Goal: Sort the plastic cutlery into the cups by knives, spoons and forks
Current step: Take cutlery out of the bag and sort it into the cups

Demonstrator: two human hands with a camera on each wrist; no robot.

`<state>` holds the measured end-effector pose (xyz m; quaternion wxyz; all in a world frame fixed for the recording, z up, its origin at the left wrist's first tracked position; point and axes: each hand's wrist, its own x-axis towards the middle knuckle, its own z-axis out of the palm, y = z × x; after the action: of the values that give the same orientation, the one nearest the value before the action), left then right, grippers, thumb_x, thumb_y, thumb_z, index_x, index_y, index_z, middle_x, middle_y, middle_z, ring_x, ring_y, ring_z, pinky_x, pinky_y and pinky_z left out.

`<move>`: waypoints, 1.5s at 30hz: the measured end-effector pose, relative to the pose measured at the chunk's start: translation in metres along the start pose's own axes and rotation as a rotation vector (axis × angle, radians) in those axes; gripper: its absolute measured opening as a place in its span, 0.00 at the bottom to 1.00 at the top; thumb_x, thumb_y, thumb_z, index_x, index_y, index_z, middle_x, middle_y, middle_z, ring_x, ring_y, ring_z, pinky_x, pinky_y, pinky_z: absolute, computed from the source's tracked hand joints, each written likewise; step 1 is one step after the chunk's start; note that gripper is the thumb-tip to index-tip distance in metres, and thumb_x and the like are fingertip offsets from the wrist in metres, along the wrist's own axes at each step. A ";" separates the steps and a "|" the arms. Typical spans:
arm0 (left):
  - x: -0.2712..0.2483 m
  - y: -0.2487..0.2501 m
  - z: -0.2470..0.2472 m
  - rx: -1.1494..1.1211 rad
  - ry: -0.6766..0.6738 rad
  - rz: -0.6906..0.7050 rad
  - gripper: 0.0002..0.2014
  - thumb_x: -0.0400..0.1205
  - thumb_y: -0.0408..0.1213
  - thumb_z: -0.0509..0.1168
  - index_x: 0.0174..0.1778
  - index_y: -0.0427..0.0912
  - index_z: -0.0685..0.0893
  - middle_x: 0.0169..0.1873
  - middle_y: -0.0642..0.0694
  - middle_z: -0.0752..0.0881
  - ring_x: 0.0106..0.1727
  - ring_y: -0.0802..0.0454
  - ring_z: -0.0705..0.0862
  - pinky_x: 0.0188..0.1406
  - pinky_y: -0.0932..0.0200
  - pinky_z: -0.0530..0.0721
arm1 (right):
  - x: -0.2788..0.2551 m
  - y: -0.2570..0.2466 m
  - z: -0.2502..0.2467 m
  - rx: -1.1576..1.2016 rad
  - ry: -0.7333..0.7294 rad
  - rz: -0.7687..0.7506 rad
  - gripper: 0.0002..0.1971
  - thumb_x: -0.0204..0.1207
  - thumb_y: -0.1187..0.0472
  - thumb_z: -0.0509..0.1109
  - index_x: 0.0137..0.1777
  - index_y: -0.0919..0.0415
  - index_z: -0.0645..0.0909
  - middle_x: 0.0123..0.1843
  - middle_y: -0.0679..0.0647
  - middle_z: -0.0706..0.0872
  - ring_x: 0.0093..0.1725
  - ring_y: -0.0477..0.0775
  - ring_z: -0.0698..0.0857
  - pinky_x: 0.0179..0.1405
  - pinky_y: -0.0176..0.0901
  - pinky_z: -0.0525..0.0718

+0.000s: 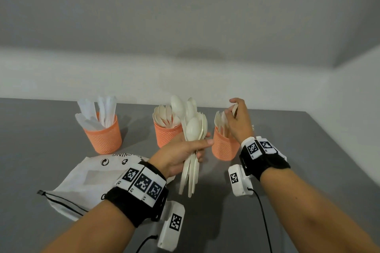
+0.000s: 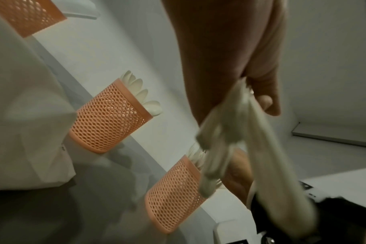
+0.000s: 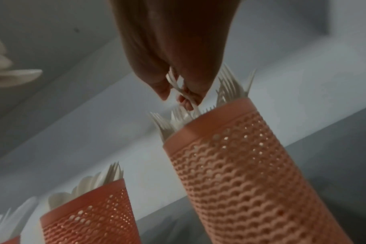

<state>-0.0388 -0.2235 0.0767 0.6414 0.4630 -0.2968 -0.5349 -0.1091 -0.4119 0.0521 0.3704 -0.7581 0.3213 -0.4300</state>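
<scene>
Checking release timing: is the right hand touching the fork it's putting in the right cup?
Touching. The right wrist view shows the right hand's fingertips pinching a white fork above the fork cup.

White cutlery (image 1: 191, 129) upright in three orange mesh cups (image 1: 103, 136).

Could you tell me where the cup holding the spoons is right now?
In the head view, the spoon cup stands on the table as the middle of three orange cups, between the knife cup and the fork cup, just behind the left hand.
</scene>
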 end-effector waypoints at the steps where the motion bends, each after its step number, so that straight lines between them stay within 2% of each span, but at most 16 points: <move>1: 0.000 0.000 0.000 -0.014 -0.005 0.004 0.06 0.77 0.26 0.66 0.45 0.39 0.79 0.22 0.52 0.76 0.19 0.59 0.71 0.23 0.65 0.75 | 0.000 -0.001 -0.001 -0.010 0.027 -0.028 0.16 0.79 0.70 0.58 0.65 0.59 0.70 0.54 0.56 0.74 0.51 0.52 0.76 0.58 0.44 0.75; 4: 0.001 0.001 0.001 -0.038 -0.021 0.025 0.08 0.77 0.30 0.65 0.51 0.38 0.79 0.24 0.50 0.77 0.19 0.58 0.71 0.23 0.64 0.76 | 0.001 -0.002 -0.003 -0.153 0.020 -0.100 0.16 0.80 0.71 0.56 0.66 0.64 0.71 0.59 0.56 0.71 0.56 0.51 0.75 0.59 0.37 0.71; 7: 0.002 0.002 0.001 -0.044 -0.009 0.038 0.13 0.81 0.29 0.60 0.61 0.37 0.79 0.26 0.46 0.80 0.20 0.56 0.72 0.24 0.61 0.77 | -0.001 0.007 -0.002 -0.435 -0.108 -0.167 0.12 0.81 0.70 0.54 0.58 0.72 0.77 0.61 0.64 0.77 0.65 0.62 0.74 0.67 0.41 0.69; 9: 0.002 0.002 0.001 -0.051 -0.012 0.031 0.14 0.81 0.29 0.58 0.63 0.38 0.79 0.27 0.45 0.82 0.20 0.56 0.72 0.24 0.60 0.77 | -0.004 0.011 -0.002 -0.577 -0.182 -0.201 0.14 0.82 0.68 0.55 0.62 0.73 0.77 0.66 0.66 0.77 0.75 0.65 0.67 0.77 0.47 0.62; 11: 0.001 0.003 0.001 -0.047 -0.017 0.026 0.15 0.82 0.29 0.57 0.63 0.39 0.79 0.28 0.45 0.82 0.20 0.56 0.72 0.25 0.61 0.77 | -0.008 0.001 -0.004 -0.506 -0.163 -0.261 0.18 0.82 0.65 0.55 0.68 0.71 0.74 0.71 0.63 0.75 0.79 0.62 0.63 0.77 0.40 0.56; 12: 0.001 0.003 0.001 -0.039 -0.017 0.021 0.15 0.82 0.29 0.57 0.63 0.39 0.80 0.28 0.45 0.83 0.20 0.56 0.72 0.25 0.61 0.76 | -0.011 -0.010 -0.004 -0.407 -0.124 -0.293 0.18 0.82 0.63 0.56 0.69 0.68 0.74 0.70 0.62 0.75 0.77 0.59 0.66 0.73 0.34 0.58; 14: 0.001 0.003 0.001 -0.020 -0.014 0.005 0.16 0.82 0.29 0.57 0.64 0.38 0.79 0.29 0.44 0.84 0.20 0.56 0.72 0.25 0.61 0.75 | -0.017 -0.039 -0.006 -0.150 -0.093 -0.284 0.15 0.83 0.59 0.59 0.64 0.63 0.79 0.60 0.57 0.80 0.62 0.49 0.77 0.60 0.26 0.68; 17: 0.002 0.002 0.001 -0.013 0.014 -0.028 0.20 0.82 0.31 0.57 0.70 0.31 0.72 0.31 0.42 0.86 0.20 0.55 0.73 0.24 0.61 0.75 | -0.026 -0.080 -0.011 0.201 -0.370 -0.037 0.11 0.81 0.58 0.63 0.52 0.62 0.85 0.41 0.52 0.83 0.38 0.44 0.82 0.37 0.31 0.79; 20: 0.003 0.002 0.000 -0.014 0.014 -0.041 0.20 0.82 0.32 0.58 0.70 0.30 0.72 0.33 0.40 0.86 0.21 0.54 0.75 0.24 0.61 0.76 | -0.029 -0.088 -0.014 0.119 -0.533 0.060 0.08 0.78 0.62 0.67 0.49 0.63 0.86 0.35 0.48 0.84 0.29 0.37 0.81 0.29 0.27 0.78; 23: 0.002 0.002 -0.001 -0.005 0.006 -0.020 0.13 0.83 0.32 0.59 0.62 0.32 0.76 0.32 0.41 0.86 0.21 0.53 0.76 0.23 0.61 0.78 | -0.027 -0.083 -0.018 0.063 -0.504 0.043 0.06 0.77 0.64 0.67 0.44 0.62 0.86 0.35 0.48 0.85 0.33 0.40 0.80 0.31 0.29 0.77; 27: 0.000 0.001 0.000 -0.029 0.003 -0.027 0.09 0.83 0.35 0.60 0.54 0.35 0.81 0.38 0.38 0.90 0.30 0.51 0.87 0.31 0.59 0.87 | -0.028 -0.080 -0.019 0.163 -0.440 0.084 0.08 0.78 0.65 0.67 0.38 0.57 0.83 0.35 0.50 0.84 0.36 0.45 0.80 0.36 0.32 0.79; 31: 0.002 -0.001 -0.002 -0.034 0.042 0.031 0.10 0.83 0.33 0.60 0.56 0.35 0.83 0.44 0.37 0.91 0.39 0.48 0.90 0.38 0.58 0.89 | -0.030 -0.079 -0.015 0.164 -0.260 0.046 0.05 0.78 0.64 0.68 0.45 0.64 0.84 0.35 0.48 0.83 0.38 0.45 0.80 0.46 0.38 0.80; 34: 0.003 -0.001 -0.002 -0.018 0.073 0.085 0.09 0.83 0.32 0.60 0.55 0.37 0.84 0.44 0.38 0.91 0.41 0.47 0.91 0.37 0.59 0.88 | -0.037 -0.080 -0.012 0.054 -0.332 0.007 0.15 0.80 0.57 0.64 0.48 0.71 0.83 0.38 0.53 0.83 0.41 0.48 0.78 0.43 0.35 0.75; 37: 0.004 0.000 0.000 -0.007 0.082 0.113 0.10 0.83 0.33 0.61 0.57 0.37 0.83 0.44 0.38 0.91 0.42 0.47 0.91 0.37 0.60 0.88 | -0.040 -0.077 -0.010 0.000 -0.391 0.021 0.20 0.80 0.54 0.64 0.43 0.75 0.80 0.38 0.58 0.79 0.39 0.51 0.77 0.38 0.36 0.71; 41: 0.002 0.001 -0.001 0.090 0.072 0.125 0.07 0.82 0.35 0.62 0.53 0.42 0.84 0.41 0.44 0.90 0.34 0.54 0.88 0.34 0.62 0.86 | -0.031 -0.086 -0.011 0.155 -0.225 0.059 0.18 0.79 0.55 0.66 0.43 0.75 0.83 0.44 0.58 0.82 0.43 0.49 0.79 0.46 0.37 0.76; 45: 0.001 -0.001 -0.002 0.120 0.085 0.090 0.04 0.82 0.34 0.64 0.50 0.43 0.82 0.37 0.46 0.87 0.27 0.57 0.81 0.29 0.62 0.83 | -0.024 -0.096 -0.011 0.210 -0.141 0.000 0.17 0.82 0.56 0.62 0.38 0.67 0.80 0.35 0.56 0.79 0.37 0.50 0.77 0.44 0.42 0.75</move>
<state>-0.0371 -0.2238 0.0751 0.6480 0.5091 -0.3215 -0.4665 -0.1131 -0.3452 0.1268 0.4695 -0.7434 0.2476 -0.4071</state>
